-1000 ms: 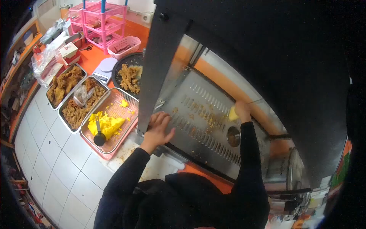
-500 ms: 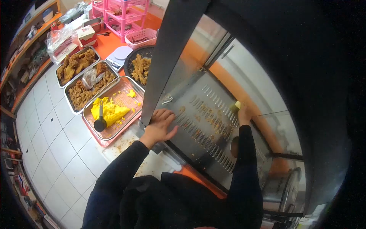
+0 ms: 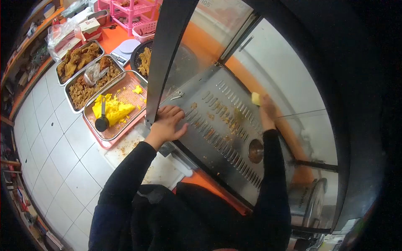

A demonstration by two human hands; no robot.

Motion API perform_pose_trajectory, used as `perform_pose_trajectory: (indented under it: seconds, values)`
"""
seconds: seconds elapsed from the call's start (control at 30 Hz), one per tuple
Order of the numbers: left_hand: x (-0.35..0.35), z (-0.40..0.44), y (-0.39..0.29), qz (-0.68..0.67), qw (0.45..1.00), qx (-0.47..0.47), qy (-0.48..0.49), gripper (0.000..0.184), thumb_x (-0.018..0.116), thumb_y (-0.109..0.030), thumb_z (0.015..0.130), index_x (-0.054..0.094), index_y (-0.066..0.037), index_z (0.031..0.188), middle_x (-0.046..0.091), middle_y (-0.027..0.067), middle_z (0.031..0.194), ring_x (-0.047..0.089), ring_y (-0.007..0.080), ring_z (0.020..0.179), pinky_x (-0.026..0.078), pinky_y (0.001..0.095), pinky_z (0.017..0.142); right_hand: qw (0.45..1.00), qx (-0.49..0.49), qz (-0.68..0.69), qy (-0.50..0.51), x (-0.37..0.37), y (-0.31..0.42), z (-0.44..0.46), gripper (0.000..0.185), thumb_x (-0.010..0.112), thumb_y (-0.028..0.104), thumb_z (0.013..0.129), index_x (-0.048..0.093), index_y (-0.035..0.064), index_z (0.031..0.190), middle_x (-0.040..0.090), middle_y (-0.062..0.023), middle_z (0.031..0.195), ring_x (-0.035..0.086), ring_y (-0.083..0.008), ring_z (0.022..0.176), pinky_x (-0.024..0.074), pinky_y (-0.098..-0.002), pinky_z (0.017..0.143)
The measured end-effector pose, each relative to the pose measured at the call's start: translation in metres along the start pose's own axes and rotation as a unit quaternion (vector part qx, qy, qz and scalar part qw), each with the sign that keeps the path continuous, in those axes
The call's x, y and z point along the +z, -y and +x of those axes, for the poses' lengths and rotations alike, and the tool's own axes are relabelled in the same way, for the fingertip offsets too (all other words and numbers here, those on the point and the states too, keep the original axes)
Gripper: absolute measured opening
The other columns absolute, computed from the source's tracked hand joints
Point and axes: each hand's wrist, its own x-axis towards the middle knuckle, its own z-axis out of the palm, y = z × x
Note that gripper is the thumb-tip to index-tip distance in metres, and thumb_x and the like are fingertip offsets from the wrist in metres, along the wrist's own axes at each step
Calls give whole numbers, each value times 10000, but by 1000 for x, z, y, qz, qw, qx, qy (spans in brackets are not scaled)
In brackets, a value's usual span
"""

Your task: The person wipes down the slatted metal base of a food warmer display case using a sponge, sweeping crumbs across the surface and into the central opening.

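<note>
My right hand [image 3: 268,109] reaches into a black-framed glass cabinet and grips a pale yellow sponge [image 3: 256,98] near the far glass and the orange ledge beyond it. Below lies the cabinet's slotted metal floor [image 3: 210,161], scattered with brown crumbs [image 3: 228,119]; a round opening [image 3: 255,150] sits beside my right forearm. At the cabinet's near left corner, by the black post [image 3: 167,54], my left hand [image 3: 168,125] rests with fingers extended and thumb apart, holding nothing. A small metal latch-like piece [image 3: 178,95] is just past its fingertips.
Left of the cabinet stand a tray of yellow food [image 3: 144,90] with a black scoop [image 3: 101,124], trays of fried pieces [image 3: 109,75], a scale [image 3: 129,46] and a pink rack [image 3: 130,19]. A metal pot [image 3: 307,201] shows behind the glass at right.
My right hand with the sponge has shifted up and slightly left along the far glass, and the round opening shows more fully. My left hand stays at the corner; the view has shifted.
</note>
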Motion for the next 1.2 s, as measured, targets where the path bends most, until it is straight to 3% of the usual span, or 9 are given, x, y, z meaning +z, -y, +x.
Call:
perform_pose_trajectory:
  seconds: [0.23, 0.37, 0.5, 0.7, 0.8, 0.9, 1.0, 1.1, 1.2]
  values:
    - [0, -1, 4, 10, 1000, 17, 1, 263, 636, -272, 730, 586, -78, 899, 572, 97, 958, 526, 303, 977, 379, 406, 873, 983, 28, 159, -86, 32, -18, -22, 262, 460, 162, 890, 628, -9, 996, 631, -221, 988, 588, -384, 919, 451, -464, 771]
    - [1, 0, 1, 1, 1000, 17, -7, 261, 635, -269, 727, 582, -74, 891, 572, 99, 942, 530, 307, 963, 382, 406, 867, 982, 64, 109, 138, 36, -82, -50, 243, 532, 50, 792, 654, 39, 1001, 651, -192, 988, 598, -357, 986, 471, -425, 833]
    - [4, 0, 2, 8, 999, 23, -26, 256, 638, -274, 723, 577, -77, 873, 569, 94, 924, 533, 304, 951, 385, 407, 862, 965, 10, 197, 175, 65, -122, -98, 271, 595, 67, 755, 657, 71, 1018, 658, -165, 1006, 606, -349, 990, 483, -417, 839]
    - [1, 2, -2, 14, 1000, 11, -4, 240, 633, -278, 724, 583, -81, 853, 573, 88, 909, 540, 297, 947, 387, 410, 863, 929, -31, 129, 345, -64, -55, -116, 272, 662, 126, 744, 680, 76, 1011, 659, -183, 1023, 610, -369, 973, 480, -408, 825]
    - [0, 2, -2, 13, 1000, 9, 5, 232, 633, -274, 725, 584, -81, 843, 576, 92, 905, 541, 300, 939, 388, 412, 861, 981, 109, 79, 143, -65, -66, -128, 272, 634, 126, 755, 666, 70, 1019, 652, -186, 977, 605, -359, 957, 476, -419, 826]
    - [0, 3, -4, 10, 1000, 16, -10, 225, 633, -268, 727, 582, -80, 840, 574, 94, 893, 542, 302, 933, 389, 417, 860, 970, 239, -2, 31, -54, -84, -141, 299, 627, 124, 766, 653, 87, 1062, 640, -190, 1005, 596, -354, 976, 472, -429, 834]
    - [2, 2, -1, 10, 1000, 6, 20, 230, 631, -268, 730, 581, -77, 846, 574, 97, 888, 542, 304, 935, 391, 422, 860, 961, 261, -82, 45, 9, -94, -181, 274, 597, 128, 800, 657, 91, 1065, 637, -175, 1029, 592, -345, 991, 468, -438, 837]
    - [1, 2, -1, 8, 1000, 9, 21, 239, 629, -274, 731, 581, -74, 852, 574, 99, 886, 542, 305, 934, 394, 425, 855, 968, 246, 31, 35, -34, -50, -191, 261, 582, 147, 817, 662, 90, 1060, 644, -156, 995, 592, -343, 988, 465, -444, 829]
    - [3, 2, 0, 16, 1000, 24, 0, 245, 631, -281, 731, 579, -73, 850, 575, 96, 886, 543, 303, 932, 396, 424, 850, 973, 162, 94, 134, -58, -44, -204, 249, 560, 123, 820, 670, 90, 1041, 646, -139, 1017, 590, -343, 970, 463, -434, 825]
